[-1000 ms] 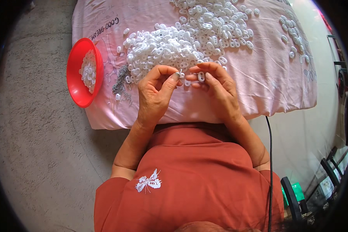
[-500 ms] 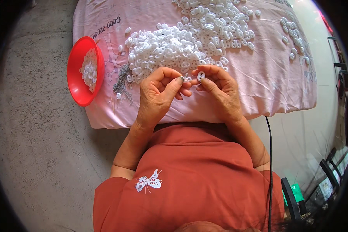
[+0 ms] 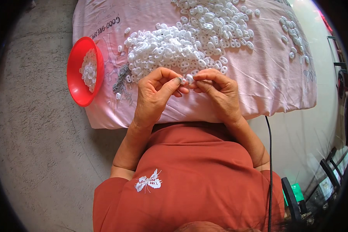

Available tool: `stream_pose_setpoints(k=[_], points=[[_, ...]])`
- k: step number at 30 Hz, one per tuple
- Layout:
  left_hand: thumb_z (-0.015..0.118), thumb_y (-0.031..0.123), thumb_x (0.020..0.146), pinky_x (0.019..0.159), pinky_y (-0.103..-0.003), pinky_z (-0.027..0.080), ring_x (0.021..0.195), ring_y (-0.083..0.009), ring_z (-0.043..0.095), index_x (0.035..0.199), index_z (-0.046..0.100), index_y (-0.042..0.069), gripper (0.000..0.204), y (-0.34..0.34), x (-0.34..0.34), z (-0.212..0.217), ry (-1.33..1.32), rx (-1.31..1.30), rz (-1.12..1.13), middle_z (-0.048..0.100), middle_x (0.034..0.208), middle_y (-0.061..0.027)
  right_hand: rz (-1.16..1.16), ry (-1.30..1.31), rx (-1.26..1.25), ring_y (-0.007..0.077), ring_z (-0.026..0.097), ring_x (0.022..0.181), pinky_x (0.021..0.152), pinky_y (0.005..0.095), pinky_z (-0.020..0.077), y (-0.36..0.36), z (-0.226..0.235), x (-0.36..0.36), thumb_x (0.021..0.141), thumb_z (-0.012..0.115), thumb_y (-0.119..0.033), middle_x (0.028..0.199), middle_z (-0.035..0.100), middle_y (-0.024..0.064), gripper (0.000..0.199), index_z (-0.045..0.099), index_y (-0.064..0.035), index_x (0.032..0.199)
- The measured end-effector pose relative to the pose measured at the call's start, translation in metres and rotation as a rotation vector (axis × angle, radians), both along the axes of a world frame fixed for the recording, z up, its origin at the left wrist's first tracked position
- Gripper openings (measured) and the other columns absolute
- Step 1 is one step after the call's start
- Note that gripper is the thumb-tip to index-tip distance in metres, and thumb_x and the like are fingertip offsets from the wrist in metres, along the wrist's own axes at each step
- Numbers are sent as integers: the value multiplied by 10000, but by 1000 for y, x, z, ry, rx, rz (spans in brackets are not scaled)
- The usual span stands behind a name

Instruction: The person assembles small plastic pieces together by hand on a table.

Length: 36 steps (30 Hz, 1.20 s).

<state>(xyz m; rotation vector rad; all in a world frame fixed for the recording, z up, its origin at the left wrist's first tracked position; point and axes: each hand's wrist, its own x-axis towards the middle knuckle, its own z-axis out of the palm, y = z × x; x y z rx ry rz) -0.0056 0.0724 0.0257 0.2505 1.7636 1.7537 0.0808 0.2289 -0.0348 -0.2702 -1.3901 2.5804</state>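
Note:
My left hand (image 3: pixel 152 94) and my right hand (image 3: pixel 222 94) meet above the near part of the cloth-covered table, fingertips almost touching. Pinched between my left thumb and fingers is a small whitish plastic piece (image 3: pixel 183 81), mostly hidden. A white oval plastic piece (image 3: pixel 190 78), tilted, is held by its edge in my right fingertips against the left one's piece; whether the two are joined cannot be made out. Just beyond my hands lies a large heap of white oval two-holed pieces (image 3: pixel 162 50).
At the left edge a red bowl (image 3: pixel 74 87) contains small whitish parts (image 3: pixel 89 71). Thin grey metal parts (image 3: pixel 121 79), perhaps springs, lie beside the heap. Several loose ovals (image 3: pixel 292 33) are scattered at the far right of the pink cloth (image 3: pixel 266 81). A black cable (image 3: pixel 270 154) hangs at my right.
My right hand has brought its oval piece leftward and turned it, so it now meets the small piece in my left fingers. My left hand has shifted slightly.

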Motion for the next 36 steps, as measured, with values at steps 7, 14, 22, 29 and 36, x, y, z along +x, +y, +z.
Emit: stream_pose_setpoints(k=[7,14,22,29,36], points=[[582,52,917,665,-227,514,751,-121,654,952,624,-5,79,-9,-5,-7,36,-18,66,667,853,-65,-230,-30,318,128,632,787,664,228,510,-4,2,1,899,579,41,1015,599,75,120,632,18,1005],[586,66,922,684,-223,508,757,-101,636,943,624,2,77,-10,-2,-14,59,-69,16,662,849,-48,-301,10,1075,159,609,703,565,266,471,6,12,-11,785,675,39,854,598,64,165,682,-41,930],[585,63,921,705,-220,509,762,-90,626,948,621,1,76,-7,-1,-12,62,-73,-6,655,844,-31,-199,7,1403,220,608,706,594,332,488,3,6,-24,748,679,-61,813,562,54,163,701,-119,899],[581,65,925,704,-221,507,761,-91,628,955,620,-2,83,-10,-1,-14,77,-82,1,659,850,-37,-212,18,1447,222,611,713,597,334,488,2,9,-25,753,681,-68,816,567,49,90,673,-100,837],[580,66,929,691,-226,514,757,-101,640,966,620,-3,88,-21,-10,-13,88,-18,96,672,864,-56,-294,62,1295,236,609,714,604,344,490,0,9,-27,772,685,-65,823,573,54,86,668,-84,854]])
